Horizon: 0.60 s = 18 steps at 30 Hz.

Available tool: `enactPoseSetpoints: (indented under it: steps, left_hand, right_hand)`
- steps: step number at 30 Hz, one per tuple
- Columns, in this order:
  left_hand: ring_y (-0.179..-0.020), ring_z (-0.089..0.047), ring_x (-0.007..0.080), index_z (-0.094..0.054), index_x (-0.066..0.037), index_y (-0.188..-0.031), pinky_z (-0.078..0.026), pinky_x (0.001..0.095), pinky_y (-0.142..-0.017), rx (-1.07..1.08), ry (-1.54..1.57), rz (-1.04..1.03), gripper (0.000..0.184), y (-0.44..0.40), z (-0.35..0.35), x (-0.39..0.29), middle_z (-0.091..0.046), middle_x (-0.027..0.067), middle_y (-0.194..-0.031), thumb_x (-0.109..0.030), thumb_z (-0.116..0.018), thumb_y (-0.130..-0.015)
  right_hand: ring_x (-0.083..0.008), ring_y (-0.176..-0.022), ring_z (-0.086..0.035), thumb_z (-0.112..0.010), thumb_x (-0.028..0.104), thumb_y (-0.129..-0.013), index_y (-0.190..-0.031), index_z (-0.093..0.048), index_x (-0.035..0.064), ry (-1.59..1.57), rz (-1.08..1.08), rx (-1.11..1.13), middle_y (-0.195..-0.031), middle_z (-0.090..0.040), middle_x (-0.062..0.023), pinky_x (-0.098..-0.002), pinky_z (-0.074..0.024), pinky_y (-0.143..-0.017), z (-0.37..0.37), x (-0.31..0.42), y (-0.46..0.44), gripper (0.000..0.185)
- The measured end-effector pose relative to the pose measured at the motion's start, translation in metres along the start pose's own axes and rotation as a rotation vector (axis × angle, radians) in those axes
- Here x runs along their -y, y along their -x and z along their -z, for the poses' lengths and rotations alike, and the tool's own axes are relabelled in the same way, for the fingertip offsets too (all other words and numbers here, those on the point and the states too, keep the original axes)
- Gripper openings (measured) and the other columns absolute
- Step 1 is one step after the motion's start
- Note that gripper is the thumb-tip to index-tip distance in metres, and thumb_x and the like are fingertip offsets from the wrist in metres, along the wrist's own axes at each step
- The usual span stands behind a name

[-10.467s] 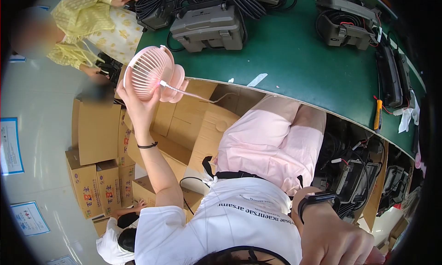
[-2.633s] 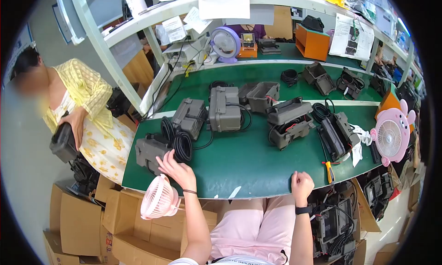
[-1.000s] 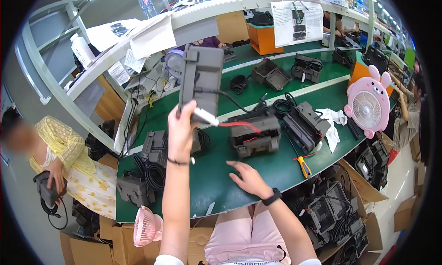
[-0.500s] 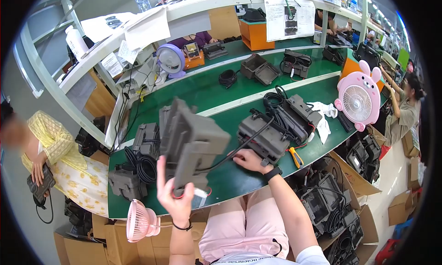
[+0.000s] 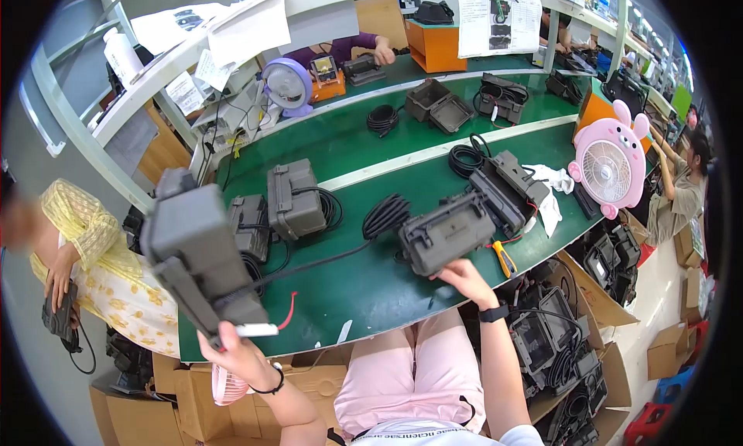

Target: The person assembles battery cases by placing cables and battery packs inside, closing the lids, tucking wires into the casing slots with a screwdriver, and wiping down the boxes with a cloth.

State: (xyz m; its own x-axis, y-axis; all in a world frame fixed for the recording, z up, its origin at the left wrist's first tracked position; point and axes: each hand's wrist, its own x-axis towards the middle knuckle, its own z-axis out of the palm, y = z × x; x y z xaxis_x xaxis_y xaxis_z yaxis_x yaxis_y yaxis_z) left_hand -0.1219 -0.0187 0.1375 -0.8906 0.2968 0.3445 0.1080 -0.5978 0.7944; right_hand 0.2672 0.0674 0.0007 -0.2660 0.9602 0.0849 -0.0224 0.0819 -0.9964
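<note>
My left hand [image 5: 236,357] grips the lower end of a dark grey plastic case [image 5: 193,248], raised over the left part of the green table. A white connector [image 5: 257,330] and a red wire hang by its fingers. From this case a black cable runs right to a coiled bundle [image 5: 385,216]. My right hand [image 5: 463,279] has its fingers at the front lower edge of another grey case [image 5: 449,233], which lies on the table; the fingertips are partly hidden. An open case [image 5: 507,190] stands right behind it. A yellow screwdriver [image 5: 505,260] lies to the right.
More cases [image 5: 296,198] with cables stand at the left of the table [image 5: 348,291]. A pink rabbit fan [image 5: 607,167] is at the right. Boxes of cases [image 5: 549,337] sit below. A co-worker in yellow [image 5: 77,221] holds a case at the left.
My left hand has carried its case left and up. My right hand has shifted right with the other case, whose lid side now faces up. The cable between them is stretched out.
</note>
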Motion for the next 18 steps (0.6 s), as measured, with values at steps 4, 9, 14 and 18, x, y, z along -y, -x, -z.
enactPoseSetpoints:
  steps: [4,9,14,18]
  left_hand:
    - [-0.123,-0.057,0.0366,-0.058,0.002,-0.123,-0.043,0.0465,-0.109,0.693,-0.314,-0.459,0.046,0.021,0.022,-0.003,-0.066,0.0165,-0.116,-0.015,-0.07,-0.082]
    - [-0.123,-0.057,0.0451,-0.074,-0.006,-0.086,-0.042,0.0575,-0.11,1.167,-0.515,-0.503,0.023,0.069,0.026,-0.007,-0.074,0.004,-0.095,-0.01,-0.08,-0.064]
    - [-0.126,-0.056,0.0424,-0.074,-0.007,-0.09,-0.046,0.0521,-0.107,1.379,-0.497,-0.522,0.029,0.092,0.053,0.031,-0.073,0.0039,-0.104,-0.008,-0.084,-0.062]
    - [-0.129,-0.053,0.0422,-0.072,-0.005,-0.098,-0.049,0.0478,-0.104,1.435,-0.539,-0.477,0.035,0.092,0.053,0.039,-0.07,0.0061,-0.114,-0.008,-0.084,-0.065]
  right_hand:
    - [-0.0147,-0.093,-0.066,-0.059,0.019,-0.099,-0.12,-0.064,-0.0016,-0.018,-0.061,-0.277,-0.099,-0.073,-0.0085,-0.0299,-0.0523,-0.086,0.015,0.022,-0.016,0.029]
    - [-0.0203,-0.117,-0.06,-0.058,0.031,-0.101,-0.145,-0.049,0.0093,0.079,0.05,-0.358,-0.132,-0.062,-0.0134,-0.0347,-0.0499,-0.096,-0.01,0.063,-0.03,0.051]
    - [-0.0339,-0.14,-0.045,-0.054,0.038,-0.102,-0.148,-0.045,0.0068,0.574,0.128,-0.272,-0.154,-0.043,-0.0185,-0.0377,-0.0358,-0.114,-0.03,0.04,-0.06,0.057]
    - [-0.034,-0.138,-0.047,-0.051,0.035,-0.104,-0.146,-0.049,0.006,0.356,0.015,-0.251,-0.148,-0.05,-0.0193,-0.0376,-0.0353,-0.114,-0.037,0.03,-0.064,0.051]
